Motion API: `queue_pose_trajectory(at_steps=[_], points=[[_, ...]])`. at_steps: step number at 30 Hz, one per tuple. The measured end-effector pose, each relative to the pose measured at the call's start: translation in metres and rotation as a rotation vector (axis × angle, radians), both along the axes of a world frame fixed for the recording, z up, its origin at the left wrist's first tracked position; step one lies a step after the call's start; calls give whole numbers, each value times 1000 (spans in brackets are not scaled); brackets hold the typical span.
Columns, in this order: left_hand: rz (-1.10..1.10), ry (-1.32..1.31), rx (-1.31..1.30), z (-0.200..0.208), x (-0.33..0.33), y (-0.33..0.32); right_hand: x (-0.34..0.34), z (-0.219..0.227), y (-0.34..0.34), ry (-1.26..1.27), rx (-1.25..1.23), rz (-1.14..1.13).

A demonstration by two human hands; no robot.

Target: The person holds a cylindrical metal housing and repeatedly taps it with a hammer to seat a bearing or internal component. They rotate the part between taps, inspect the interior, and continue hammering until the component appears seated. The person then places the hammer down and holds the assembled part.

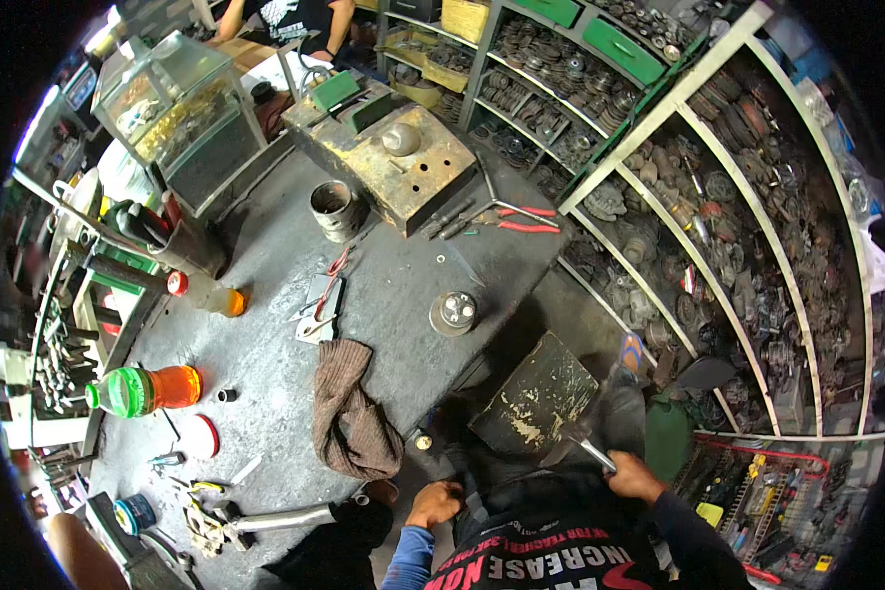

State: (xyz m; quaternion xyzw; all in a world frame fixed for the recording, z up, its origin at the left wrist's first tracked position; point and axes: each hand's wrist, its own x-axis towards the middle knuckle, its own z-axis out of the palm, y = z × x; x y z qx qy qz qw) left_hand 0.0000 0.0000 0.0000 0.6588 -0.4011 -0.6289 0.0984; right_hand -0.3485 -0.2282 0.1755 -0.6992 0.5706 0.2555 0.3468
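My right hand [634, 480] is closed round the handle of what looks like a hammer [592, 451] with a shiny metal shaft. Its dark head lies over the near edge of a worn, paint-chipped block or stool top [541, 393] in front of my lap. My left hand [435, 503] rests by my lap with fingers curled in; what they hold, if anything, is hidden. Closest to it on the workbench [265, 393] are a brown knit cloth [354, 413] and a small brass-coloured round part [423, 442] at the bench edge. A round metal part [453, 313] stands farther off.
Pliers with red handles [528, 218] lie by a yellowish metal box [393, 162]. Bottles of orange liquid [172, 386] and a metal tube [285, 518] are on the left. Shelves [737, 256] crammed with parts line the right. Another person [295, 20] is behind the bench.
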Motion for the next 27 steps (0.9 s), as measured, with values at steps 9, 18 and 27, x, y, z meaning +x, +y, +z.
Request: queue_pose_trajectory(at_steps=[9, 18, 27], points=[[332, -69, -179, 49, -19, -34, 97, 46, -110, 47, 148, 354], [676, -184, 11, 9, -63, -110, 149, -130, -278, -95, 249, 836], [1630, 255, -165, 50, -102, -119, 102, -219, -294, -175, 416, 935]])
